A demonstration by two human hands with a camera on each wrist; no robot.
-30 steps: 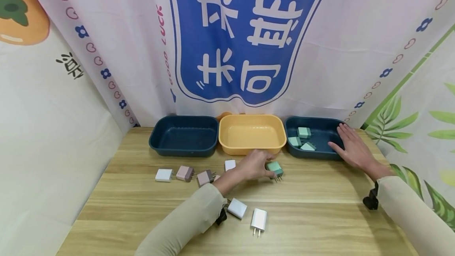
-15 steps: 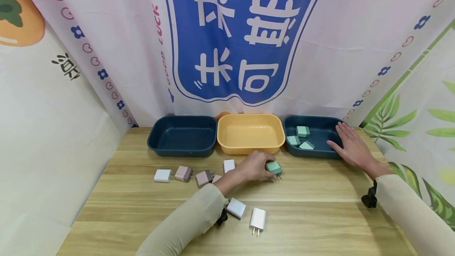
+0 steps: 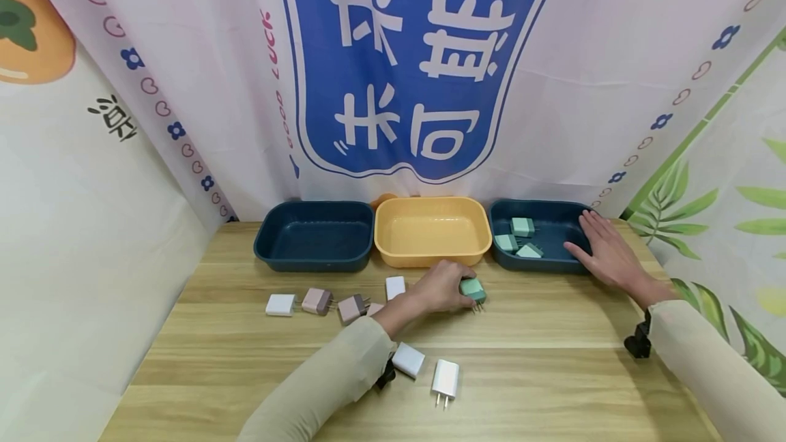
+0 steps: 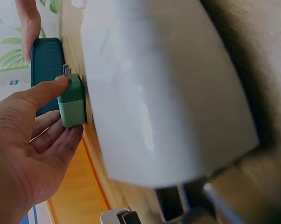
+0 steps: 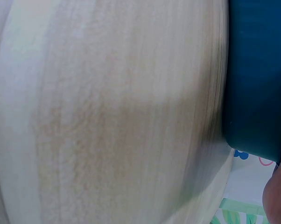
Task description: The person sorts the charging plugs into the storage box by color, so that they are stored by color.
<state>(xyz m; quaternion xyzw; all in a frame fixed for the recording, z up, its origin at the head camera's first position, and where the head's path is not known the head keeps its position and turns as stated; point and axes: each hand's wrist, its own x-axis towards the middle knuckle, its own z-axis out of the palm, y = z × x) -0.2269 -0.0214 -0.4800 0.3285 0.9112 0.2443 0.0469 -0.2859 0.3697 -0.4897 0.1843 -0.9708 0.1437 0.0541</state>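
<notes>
My left hand [image 3: 439,286] pinches a two-tone green charger plug [image 3: 473,289] between thumb and fingers, just in front of the yellow tray. In the left wrist view the thumb lies by the prong end of this green charger [image 4: 72,109], with fingertips at its other end. My right hand [image 3: 609,256] rests with straight fingers on the right end of the right dark blue tray [image 3: 546,265]. Several green chargers [image 3: 522,227] lie inside that tray. In the right wrist view only a sliver of the hand [image 5: 279,191] shows beside the blue tray [image 5: 257,84].
A yellow tray [image 3: 432,261] and another dark blue tray [image 3: 313,265] stand in the same row. White chargers [image 3: 445,378] and pink ones [image 3: 316,301] lie on the wooden table [image 3: 528,374]; my left forearm partly hides one. A printed curtain [image 3: 552,87] hangs behind.
The view has shifted very slightly. Both hands stay in place, the left keeping its pinch on the green charger plug and the right resting on the tray.
</notes>
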